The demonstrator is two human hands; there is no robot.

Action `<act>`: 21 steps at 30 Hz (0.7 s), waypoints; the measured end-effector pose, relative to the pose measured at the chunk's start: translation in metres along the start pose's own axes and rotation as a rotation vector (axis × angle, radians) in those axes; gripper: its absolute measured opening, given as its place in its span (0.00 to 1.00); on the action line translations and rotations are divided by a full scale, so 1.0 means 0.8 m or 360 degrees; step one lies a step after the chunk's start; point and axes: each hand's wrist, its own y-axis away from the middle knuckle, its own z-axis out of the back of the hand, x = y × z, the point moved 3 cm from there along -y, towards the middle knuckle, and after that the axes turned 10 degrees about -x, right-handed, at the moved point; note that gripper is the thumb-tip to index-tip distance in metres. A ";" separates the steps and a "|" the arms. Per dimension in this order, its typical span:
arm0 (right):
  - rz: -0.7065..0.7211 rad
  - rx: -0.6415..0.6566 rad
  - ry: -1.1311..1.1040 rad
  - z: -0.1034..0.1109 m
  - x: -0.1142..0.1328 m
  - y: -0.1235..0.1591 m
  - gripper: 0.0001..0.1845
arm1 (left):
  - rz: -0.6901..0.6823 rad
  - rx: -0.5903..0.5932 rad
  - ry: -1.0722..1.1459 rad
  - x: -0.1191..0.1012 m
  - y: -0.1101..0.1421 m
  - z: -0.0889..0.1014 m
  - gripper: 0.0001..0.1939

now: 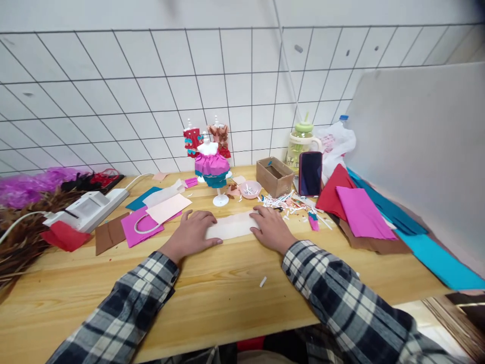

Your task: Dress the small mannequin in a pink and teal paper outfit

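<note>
A pale pink strip of folded paper (232,226) lies flat on the wooden table (212,298) in front of me. My left hand (193,232) presses down on its left end, fingers stretched along the strip. On the right end rests my right hand (271,228), fingers curled down on the paper. Both sleeves are dark plaid. Just behind the strip stands a small doll mannequin with a pink and teal paper dress (211,167).
Pink, teal and brown paper sheets (151,212) and a white power strip (89,206) lie left. A cardboard box (275,176), pink bowl (250,189), upright phone (310,173), green bottle (301,141) and paper scraps (291,202) sit behind. Red, magenta and teal sheets (364,212) lie right, by a white board (420,151).
</note>
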 end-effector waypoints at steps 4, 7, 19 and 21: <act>-0.0031 -0.0028 -0.0077 0.001 0.000 0.004 0.13 | -0.0060 -0.0075 0.0033 -0.007 0.006 -0.007 0.27; -0.0101 -0.0046 -0.0151 0.005 -0.003 0.006 0.15 | -0.0069 -0.0159 0.0036 -0.011 0.010 -0.002 0.21; 0.0432 0.0194 -0.0098 0.045 0.028 0.024 0.16 | -0.0301 -0.0017 0.0014 -0.006 0.042 0.031 0.15; 0.0384 0.0292 -0.0082 0.040 0.030 0.024 0.20 | -0.0343 0.0037 0.0088 -0.008 0.045 0.032 0.18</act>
